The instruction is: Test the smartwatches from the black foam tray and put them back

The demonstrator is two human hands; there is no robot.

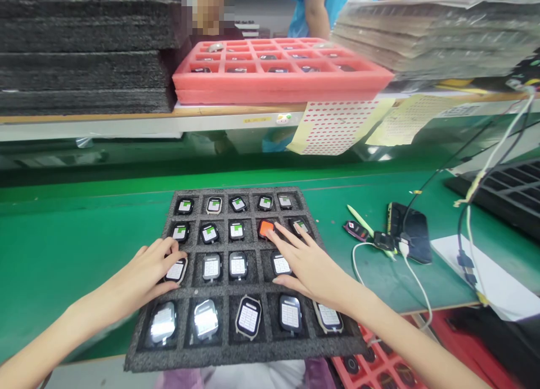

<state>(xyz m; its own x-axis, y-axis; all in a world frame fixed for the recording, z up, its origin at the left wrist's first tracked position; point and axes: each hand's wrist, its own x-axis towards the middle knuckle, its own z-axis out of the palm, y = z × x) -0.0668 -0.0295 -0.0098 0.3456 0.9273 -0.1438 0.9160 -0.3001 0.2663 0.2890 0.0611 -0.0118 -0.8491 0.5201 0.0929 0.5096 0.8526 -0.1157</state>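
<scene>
A black foam tray lies in front of me, its compartments holding smartwatches with lit screens. My left hand is at the tray's left side, thumb and curled fingers closed around a smartwatch in the third row. With fingers spread, my right hand reaches over the right part of the tray. One fingertip touches the watch with an orange screen in the second row. Beneath that hand, another watch shows partly. Back-row watches such as this one display white and green; front ones show white grids.
A pink foam tray sits on the shelf above, between stacked black foam and stacked clear trays. To the right lie a phone-like black device, a green pen, cables and white paper. People are behind the shelf.
</scene>
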